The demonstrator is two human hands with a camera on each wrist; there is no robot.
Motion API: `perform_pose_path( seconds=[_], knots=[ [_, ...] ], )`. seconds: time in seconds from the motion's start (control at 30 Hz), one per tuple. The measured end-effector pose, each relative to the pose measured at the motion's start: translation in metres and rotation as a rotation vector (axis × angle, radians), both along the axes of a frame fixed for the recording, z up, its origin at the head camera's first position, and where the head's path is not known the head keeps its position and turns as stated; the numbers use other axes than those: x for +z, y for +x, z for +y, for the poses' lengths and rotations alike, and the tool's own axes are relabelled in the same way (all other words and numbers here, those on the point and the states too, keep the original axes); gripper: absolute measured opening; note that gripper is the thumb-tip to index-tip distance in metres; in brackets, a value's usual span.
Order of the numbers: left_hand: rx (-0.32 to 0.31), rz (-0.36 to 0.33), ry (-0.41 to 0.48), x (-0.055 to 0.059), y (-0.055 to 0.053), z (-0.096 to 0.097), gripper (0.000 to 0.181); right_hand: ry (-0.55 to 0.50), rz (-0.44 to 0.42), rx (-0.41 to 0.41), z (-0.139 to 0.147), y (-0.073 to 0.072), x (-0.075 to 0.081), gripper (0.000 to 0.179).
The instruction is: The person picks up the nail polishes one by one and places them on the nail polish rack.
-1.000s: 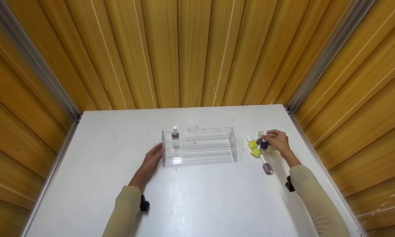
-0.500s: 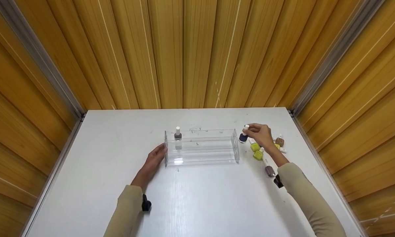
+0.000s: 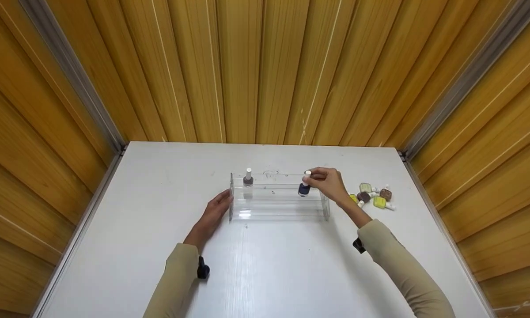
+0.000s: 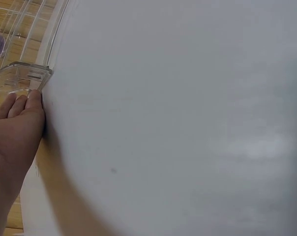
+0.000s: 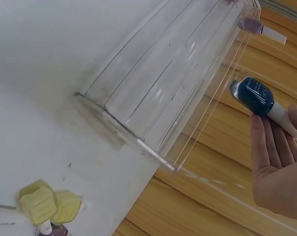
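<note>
My right hand (image 3: 331, 183) pinches the white cap of a dark blue nail polish bottle (image 3: 304, 190) over the right part of a clear acrylic tiered rack (image 3: 278, 209). In the right wrist view, the held bottle (image 5: 255, 96) tilts, its glass end pointing toward the rack (image 5: 153, 83); whether they touch I cannot tell. A mauve-brown nail polish bottle (image 3: 247, 181) stands upright at the left of the rack's back tier. My left hand (image 3: 216, 207) rests its fingers against the rack's left end panel, also seen in the left wrist view; its thumb is hidden there.
Several nail polish bottles lie in a loose pile right of the rack, including a yellow one (image 3: 379, 202), a dark brown one (image 3: 363, 197) and a speckled brown one (image 3: 385, 194). My right forearm hides part of the pile. Wood-patterned walls (image 3: 247, 70) border the white table (image 3: 269, 274).
My right hand has carried the dark blue nail polish bottle left from the pile to above the rack. My left hand stays at the rack's left end. The head view has shifted slightly.
</note>
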State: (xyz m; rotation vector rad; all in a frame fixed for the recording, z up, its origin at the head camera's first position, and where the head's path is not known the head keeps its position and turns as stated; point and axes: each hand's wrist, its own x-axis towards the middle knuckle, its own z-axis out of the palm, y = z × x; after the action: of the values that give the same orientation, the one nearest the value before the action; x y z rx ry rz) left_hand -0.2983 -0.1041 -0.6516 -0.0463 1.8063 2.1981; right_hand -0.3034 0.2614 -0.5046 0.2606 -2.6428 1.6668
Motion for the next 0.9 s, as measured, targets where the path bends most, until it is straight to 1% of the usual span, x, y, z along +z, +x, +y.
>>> perform_pose_path(
  seconds=[0.07, 0.17, 0.33, 0.5, 0.6, 0.77, 0.9],
  knots=[
    [-0.006, 0.001, 0.000, 0.000, 0.000, 0.000, 0.063, -0.009, 0.000, 0.011, -0.008, 0.001, 0.000, 0.032],
    [0.002, -0.008, -0.001, 0.000, 0.000, 0.001, 0.064, -0.012, 0.004, 0.028, -0.019, 0.001, -0.002, 0.029],
    [0.019, 0.012, 0.020, 0.001, 0.000, 0.002, 0.060, -0.006, 0.034, 0.065, -0.032, 0.000, -0.002, 0.029],
    [0.001, 0.028, 0.012, 0.002, -0.001, 0.004, 0.059, 0.003, 0.048, 0.063, -0.042, 0.000, -0.002, 0.029],
    [0.007, 0.026, 0.011, 0.003, 0.000, 0.004, 0.057, 0.007, 0.063, 0.075, -0.048, 0.000, -0.002, 0.031],
    [0.029, 0.017, 0.004, 0.003, 0.002, 0.005, 0.058, -0.017, 0.076, 0.094, -0.062, 0.002, -0.008, 0.029],
    [0.025, 0.010, 0.001, 0.004, 0.002, 0.002, 0.059, -0.033, 0.073, 0.092, -0.076, 0.001, -0.014, 0.025]
  ],
)
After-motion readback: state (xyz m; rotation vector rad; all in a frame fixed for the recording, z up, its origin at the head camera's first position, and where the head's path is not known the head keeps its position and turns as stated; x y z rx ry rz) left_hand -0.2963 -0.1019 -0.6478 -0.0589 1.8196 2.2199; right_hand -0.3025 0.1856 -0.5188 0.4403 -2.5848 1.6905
